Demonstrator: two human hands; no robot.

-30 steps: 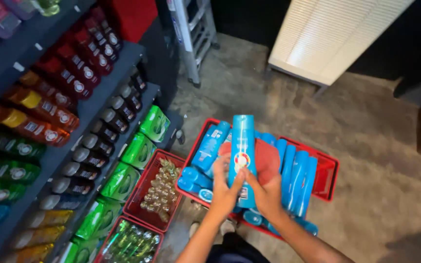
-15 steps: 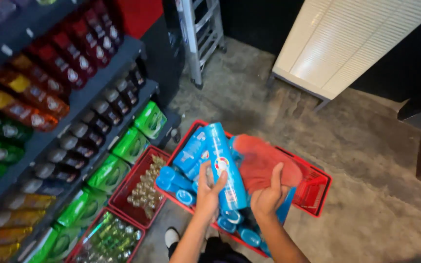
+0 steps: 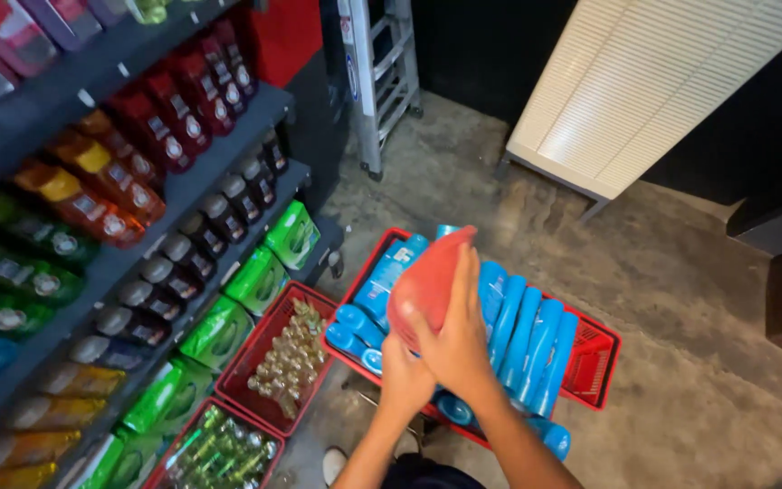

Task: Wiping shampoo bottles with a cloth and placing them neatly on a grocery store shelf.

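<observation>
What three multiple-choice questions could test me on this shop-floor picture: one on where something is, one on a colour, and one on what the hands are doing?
1. Where does the stepladder stand?
A. Beyond the end of the shelves
B. Inside the basket
C. Lying on the white panel

2. What colour are the bottles lying in the red basket?
A. Green
B. Blue
C. Yellow

3. What are the two hands doing?
A. Resting empty
B. Gripping a shelf
C. Holding a red pouch over the basket

Answers:
1. A, it stands upright on the concrete floor past the shelf end.
2. B, they lie in a blue row.
3. C, the right hand and left hand clasp the red pouch.
</observation>
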